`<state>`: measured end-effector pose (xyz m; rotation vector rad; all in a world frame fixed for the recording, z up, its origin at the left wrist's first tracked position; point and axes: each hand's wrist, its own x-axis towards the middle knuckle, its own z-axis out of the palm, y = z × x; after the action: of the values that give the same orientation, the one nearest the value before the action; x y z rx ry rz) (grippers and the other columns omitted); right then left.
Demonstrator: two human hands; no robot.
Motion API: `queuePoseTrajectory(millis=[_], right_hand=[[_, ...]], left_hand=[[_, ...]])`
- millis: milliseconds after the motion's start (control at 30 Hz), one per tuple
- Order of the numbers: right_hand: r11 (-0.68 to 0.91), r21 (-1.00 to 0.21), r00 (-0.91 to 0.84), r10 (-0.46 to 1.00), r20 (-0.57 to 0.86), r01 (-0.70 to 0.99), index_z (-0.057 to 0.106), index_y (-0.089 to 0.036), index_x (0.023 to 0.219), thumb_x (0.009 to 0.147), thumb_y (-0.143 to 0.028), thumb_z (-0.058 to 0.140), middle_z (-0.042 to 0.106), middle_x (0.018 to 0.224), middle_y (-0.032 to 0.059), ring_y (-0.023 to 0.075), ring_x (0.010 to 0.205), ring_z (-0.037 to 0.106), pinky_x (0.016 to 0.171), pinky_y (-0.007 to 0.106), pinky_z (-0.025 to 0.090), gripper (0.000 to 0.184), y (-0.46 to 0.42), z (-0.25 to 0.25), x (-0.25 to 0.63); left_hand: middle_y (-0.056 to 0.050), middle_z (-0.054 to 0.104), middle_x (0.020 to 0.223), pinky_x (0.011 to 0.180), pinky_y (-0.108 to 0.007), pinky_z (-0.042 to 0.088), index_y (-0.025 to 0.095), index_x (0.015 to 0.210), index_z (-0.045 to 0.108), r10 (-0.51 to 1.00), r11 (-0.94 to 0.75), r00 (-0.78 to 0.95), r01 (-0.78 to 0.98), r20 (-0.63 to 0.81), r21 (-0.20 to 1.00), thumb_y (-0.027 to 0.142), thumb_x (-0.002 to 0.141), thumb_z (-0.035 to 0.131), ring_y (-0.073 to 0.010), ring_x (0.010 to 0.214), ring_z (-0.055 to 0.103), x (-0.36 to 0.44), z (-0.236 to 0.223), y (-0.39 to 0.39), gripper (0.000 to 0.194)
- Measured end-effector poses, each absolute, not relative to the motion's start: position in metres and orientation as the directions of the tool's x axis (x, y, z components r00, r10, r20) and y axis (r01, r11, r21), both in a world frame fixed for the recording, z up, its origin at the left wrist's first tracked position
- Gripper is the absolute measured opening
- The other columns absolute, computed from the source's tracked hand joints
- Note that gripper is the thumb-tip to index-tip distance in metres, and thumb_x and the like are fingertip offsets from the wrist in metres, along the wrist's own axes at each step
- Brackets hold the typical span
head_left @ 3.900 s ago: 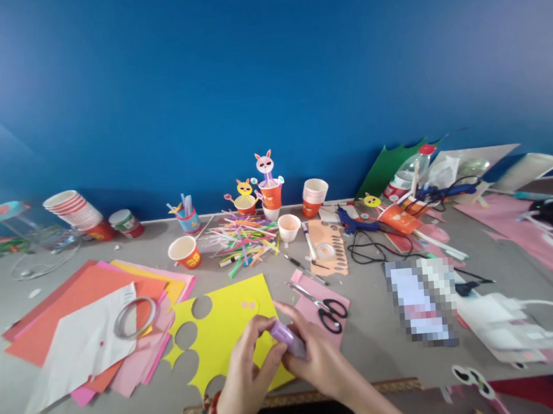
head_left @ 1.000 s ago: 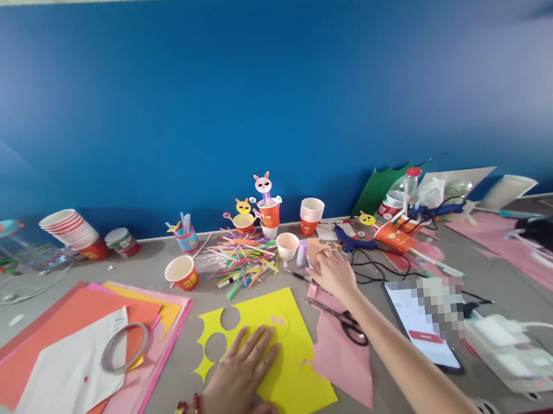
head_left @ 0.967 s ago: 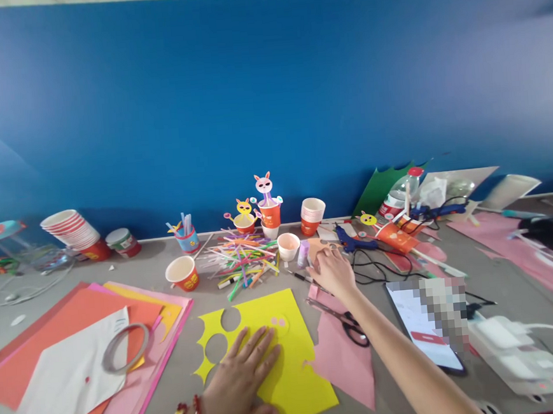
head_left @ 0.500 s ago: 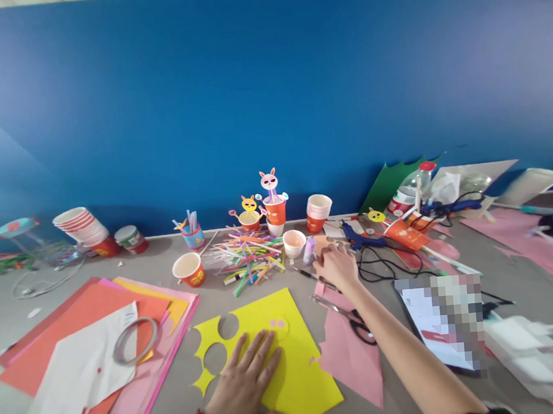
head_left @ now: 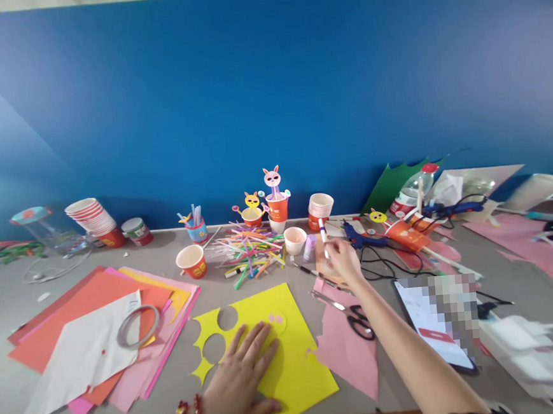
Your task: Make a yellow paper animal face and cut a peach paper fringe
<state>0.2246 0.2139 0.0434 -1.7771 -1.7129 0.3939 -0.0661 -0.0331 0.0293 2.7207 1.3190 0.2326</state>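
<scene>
My left hand (head_left: 245, 378) lies flat with fingers spread on a yellow sheet of paper (head_left: 301, 371) that has round holes cut along its left side. Just beyond its fingertips, a small yellow disc (head_left: 276, 322) with two pink dots rests on the sheet. My right hand (head_left: 344, 260) pinches a white marker (head_left: 323, 234), raised at a steep tilt above the peach cut-out sheet. A purple glue stick (head_left: 309, 248) stands upright to the left of that hand. Scissors (head_left: 355, 319) with black handles lie on pink paper (head_left: 348, 361) below my right wrist.
Coloured paper sheets (head_left: 88, 317) with a tape roll (head_left: 138, 326) lie left. Loose straws (head_left: 251, 250), paper cups (head_left: 191, 261) and a blue glue gun (head_left: 362, 235) with its cord are toward the back. A phone (head_left: 427, 323) and power strip (head_left: 527, 353) lie right.
The glue stick, earlier in both hands, now stands on the table. My left hand has spread onto the yellow sheet. My right hand has picked up the marker from the peach sheet.
</scene>
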Motion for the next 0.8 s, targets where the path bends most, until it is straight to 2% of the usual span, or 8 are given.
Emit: queuePoseTrajectory(millis=[133,233,400,533,667,800], right_hand=[[0.095,-0.772,0.137,0.964,0.230,0.628,0.060,-0.019,0.091,0.090,-0.044,0.040,0.074,0.087,0.0103,0.0244,0.077,0.067,0.062,0.030,0.048,0.033,0.205,0.047,0.237],[0.127,-0.839,0.125,0.966,0.225,0.529,0.056,-0.020,0.090,0.090,-0.049,0.042,0.074,0.081,0.0088,0.0227,0.068,0.067,0.058,0.029,0.050,0.032,0.186,0.052,0.244],[0.204,-0.888,0.106,0.957,0.269,0.413,0.052,-0.023,0.083,0.090,-0.048,0.050,0.068,0.074,0.0036,0.0197,0.064,0.062,0.060,0.029,0.049,0.027,0.134,0.064,0.244],[0.299,-0.918,-0.017,0.952,0.306,0.261,0.050,-0.023,0.084,0.094,-0.044,0.049,0.061,0.071,0.0002,0.0164,0.062,0.058,0.063,0.029,0.047,0.024,0.092,0.073,0.231],[0.242,-0.962,-0.149,0.963,0.223,0.125,0.050,-0.023,0.091,0.097,-0.043,0.046,0.054,0.066,-0.0032,0.0127,0.051,0.051,0.052,0.025,0.044,0.022,0.064,0.074,0.215],[0.215,-0.966,-0.221,0.958,0.181,0.142,0.052,-0.023,0.093,0.096,-0.046,0.048,0.051,0.064,-0.0044,0.0111,0.048,0.047,0.048,0.024,0.041,0.024,0.057,0.067,0.206]], left_hand=[[-0.013,0.035,0.153,0.115,-0.052,0.030,0.021,0.152,0.024,0.777,-0.628,0.620,0.749,0.112,0.210,0.069,0.084,0.051,-0.0339,0.142,0.029,-0.066,0.029,-0.031,0.087],[-0.015,0.037,0.152,0.115,-0.051,0.032,0.018,0.151,0.027,0.789,-0.613,0.606,0.759,0.107,0.220,0.070,0.082,0.053,-0.0342,0.140,0.032,-0.064,0.029,-0.030,0.091],[-0.015,0.045,0.146,0.116,-0.053,0.027,0.017,0.148,0.034,0.808,-0.583,0.585,0.780,0.067,0.228,0.074,0.081,0.048,-0.0343,0.135,0.038,-0.058,0.032,-0.029,0.089],[-0.016,0.047,0.142,0.114,-0.053,0.029,0.016,0.146,0.037,0.827,-0.557,0.559,0.799,0.064,0.227,0.076,0.081,0.047,-0.0347,0.131,0.041,-0.055,0.031,-0.028,0.090],[-0.016,0.048,0.141,0.113,-0.051,0.030,0.015,0.146,0.038,0.818,-0.574,0.565,0.788,0.110,0.223,0.076,0.081,0.047,-0.0341,0.130,0.042,-0.056,0.028,-0.029,0.090],[-0.015,0.047,0.142,0.114,-0.051,0.030,0.017,0.146,0.037,0.810,-0.586,0.567,0.777,0.148,0.229,0.074,0.082,0.049,-0.0336,0.131,0.041,-0.058,0.029,-0.030,0.087]])
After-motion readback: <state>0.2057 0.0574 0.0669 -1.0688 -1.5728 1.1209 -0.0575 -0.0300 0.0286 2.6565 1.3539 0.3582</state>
